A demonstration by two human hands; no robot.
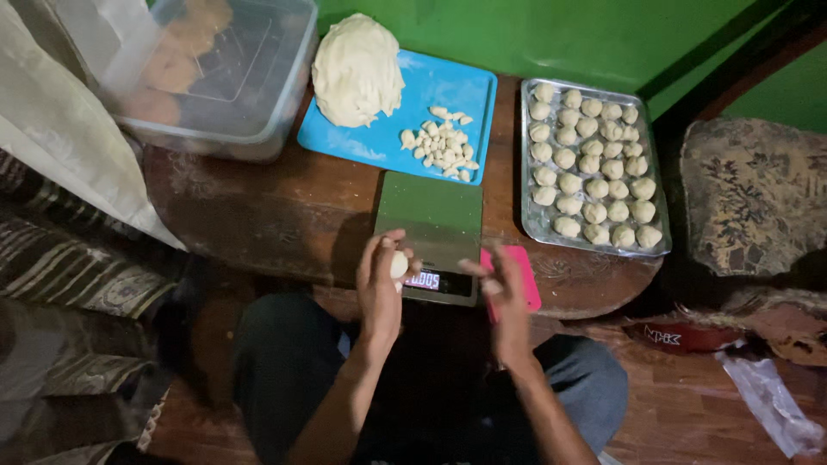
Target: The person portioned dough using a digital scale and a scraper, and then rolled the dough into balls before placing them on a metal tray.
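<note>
My left hand [379, 288] is cupped round a small pale dough ball [399, 264] just in front of a grey kitchen scale [431, 215] with a lit display. My right hand [504, 297] hovers a little to the right with fingers apart and nothing in it, over a pink scraper [527, 267]. Behind the scale lies a blue cutting board [448, 90] with a large lump of dough [357, 71] and several small cut dough pieces [439, 145]. A metal tray [656, 185] on the right carries rows of rolled dough balls [590, 164].
A clear plastic lidded box [215, 69] sits at the back left of the round wooden table [284, 211]. A patterned cushion [754, 194] lies on the right, a striped fabric [69, 275] on the left, a green wall behind. A plastic bag [771, 400] lies on the floor.
</note>
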